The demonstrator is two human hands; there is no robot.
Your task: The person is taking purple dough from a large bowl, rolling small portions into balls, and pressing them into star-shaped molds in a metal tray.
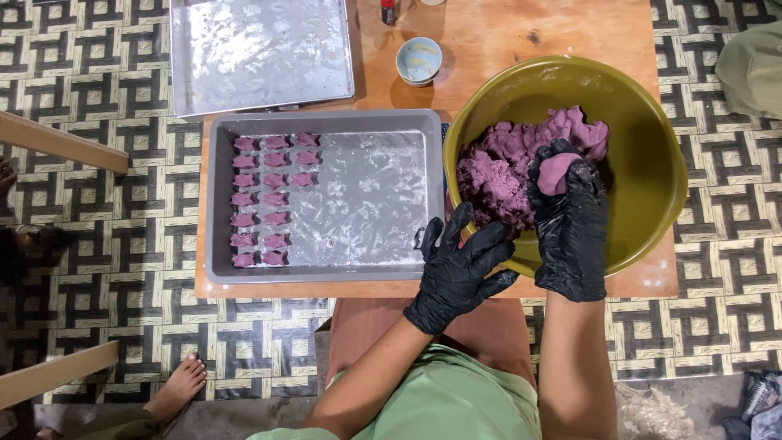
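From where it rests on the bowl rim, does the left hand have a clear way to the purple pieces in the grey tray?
Probably yes: the left hand sits beside the grey tray, and only bare floured tray floor lies between it and the purple pieces.

Around the grey tray, on a low wooden table

The grey tray holds rows of small purple shaped pieces along its left side (the rest is floured and bare). Behind it lies a second metal tray, a small ceramic bowl just right of that; someone's bare foot rests on the patterned floor below-left.
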